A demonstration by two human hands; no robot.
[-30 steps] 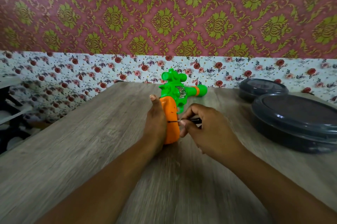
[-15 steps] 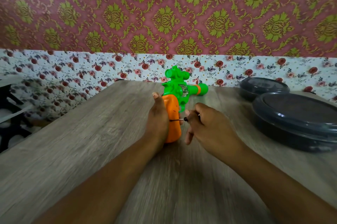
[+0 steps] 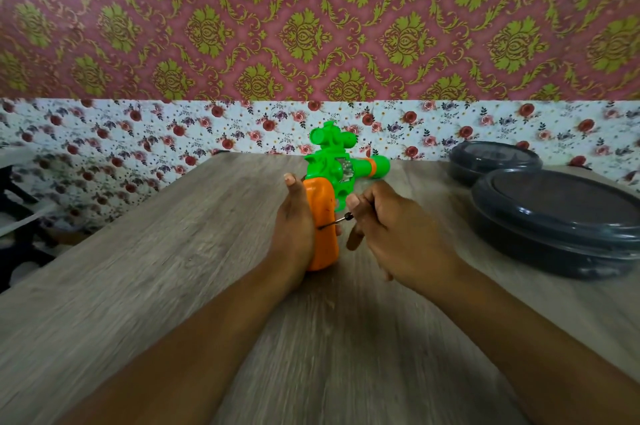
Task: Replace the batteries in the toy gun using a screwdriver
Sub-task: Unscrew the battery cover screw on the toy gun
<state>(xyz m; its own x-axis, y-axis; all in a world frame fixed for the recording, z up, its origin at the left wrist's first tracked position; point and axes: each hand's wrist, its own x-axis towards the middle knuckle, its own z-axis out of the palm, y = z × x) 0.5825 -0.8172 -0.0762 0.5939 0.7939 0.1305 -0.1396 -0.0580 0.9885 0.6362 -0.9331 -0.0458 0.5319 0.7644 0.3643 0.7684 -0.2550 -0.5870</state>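
Head view: table (image 3: 173, 286) centre
Toy gun (image 3: 322, 216): upright, 12 o'clock from wrists
Left hand (image 3: 294, 230): wrapped round orange grip
Right hand (image 3: 391, 234): pinching screwdriver (image 3: 334, 222), tip on grip
Lidded bowls (image 3: 554, 216): 3 o'clock

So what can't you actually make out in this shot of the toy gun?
All head view:
- Screw and screwdriver tip: too small, at the orange grip.
- Screwdriver handle: hidden in the right hand.
- Left hand fingers: behind the toy gun.
- Large dark container: cut off by the right edge.
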